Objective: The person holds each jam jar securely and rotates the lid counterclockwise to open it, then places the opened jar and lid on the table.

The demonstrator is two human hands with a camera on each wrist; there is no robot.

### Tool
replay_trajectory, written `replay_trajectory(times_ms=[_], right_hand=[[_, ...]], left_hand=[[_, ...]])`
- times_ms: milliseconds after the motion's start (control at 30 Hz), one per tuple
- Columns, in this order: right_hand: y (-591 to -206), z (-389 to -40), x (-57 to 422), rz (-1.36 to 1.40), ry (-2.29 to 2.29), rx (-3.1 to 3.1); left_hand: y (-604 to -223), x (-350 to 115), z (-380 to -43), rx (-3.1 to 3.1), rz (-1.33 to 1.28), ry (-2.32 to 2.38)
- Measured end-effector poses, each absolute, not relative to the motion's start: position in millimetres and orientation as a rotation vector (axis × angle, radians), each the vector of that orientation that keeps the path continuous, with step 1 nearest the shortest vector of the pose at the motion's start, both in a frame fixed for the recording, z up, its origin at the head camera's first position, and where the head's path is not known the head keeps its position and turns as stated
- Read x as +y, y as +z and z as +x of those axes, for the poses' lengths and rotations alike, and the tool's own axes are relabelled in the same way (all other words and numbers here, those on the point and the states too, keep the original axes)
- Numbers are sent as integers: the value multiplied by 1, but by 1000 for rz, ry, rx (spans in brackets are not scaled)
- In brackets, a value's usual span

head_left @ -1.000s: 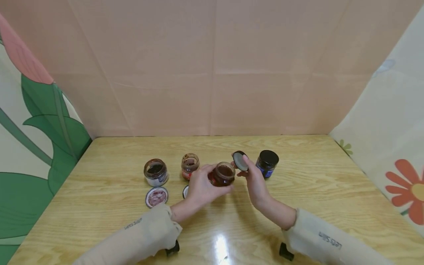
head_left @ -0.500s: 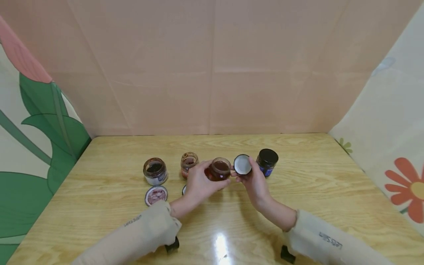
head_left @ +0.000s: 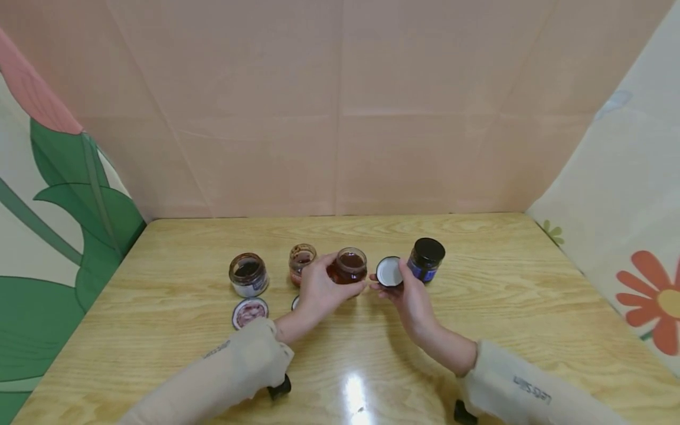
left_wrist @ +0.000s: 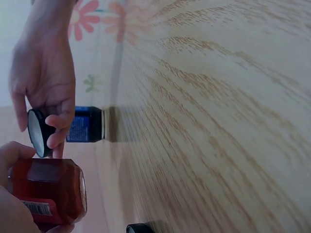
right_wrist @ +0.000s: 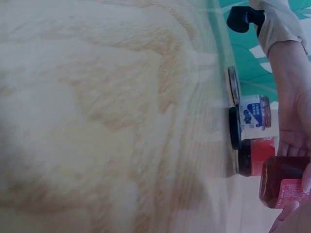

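Note:
My left hand (head_left: 323, 290) grips an uncapped glass jar (head_left: 351, 273) of dark red contents, thumb and fingers round its side. In the left wrist view the jar's red label with a barcode (left_wrist: 36, 207) shows. To the right of the jar, my right hand (head_left: 417, 306) pinches a round black-edged lid (head_left: 389, 272), its pale inside turned up toward the head camera. Lid and jar mouth are a small way apart. Just beyond the right hand stands a capped jar (head_left: 427, 261) with a black lid and blue label.
On the left stand two uncapped jars: a smeared white-labelled jar (head_left: 249, 276) and a red-labelled jar (head_left: 302, 263). A stained lid (head_left: 249, 313) lies in front of the first. Another lid (head_left: 295, 303) is mostly hidden by my left wrist. A curtain (head_left: 340, 118) hangs behind the table.
The lid in my right hand has turned from tilted to inside-up and come slightly nearer the table front. My left hand has shifted the jar slightly left and away, widening the gap.

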State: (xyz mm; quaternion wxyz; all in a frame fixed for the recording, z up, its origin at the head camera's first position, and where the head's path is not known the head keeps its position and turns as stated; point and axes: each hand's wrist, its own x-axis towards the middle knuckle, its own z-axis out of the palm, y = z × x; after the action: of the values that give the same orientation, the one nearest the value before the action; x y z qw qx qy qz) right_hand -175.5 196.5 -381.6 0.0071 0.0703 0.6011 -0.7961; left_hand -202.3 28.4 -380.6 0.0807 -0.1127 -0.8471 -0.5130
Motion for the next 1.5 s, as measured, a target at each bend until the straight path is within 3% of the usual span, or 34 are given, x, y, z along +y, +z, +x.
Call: replay_trajectory(times_ms=[767, 1500], right_hand=[[-392, -163, 200, 409, -2265, 2107], [-394, -162, 199, 408, -2157, 2200]], left_hand=[[-389, 44, -216, -2525, -318, -1688], [-393, 46, -230, -2648, -349, -1543]])
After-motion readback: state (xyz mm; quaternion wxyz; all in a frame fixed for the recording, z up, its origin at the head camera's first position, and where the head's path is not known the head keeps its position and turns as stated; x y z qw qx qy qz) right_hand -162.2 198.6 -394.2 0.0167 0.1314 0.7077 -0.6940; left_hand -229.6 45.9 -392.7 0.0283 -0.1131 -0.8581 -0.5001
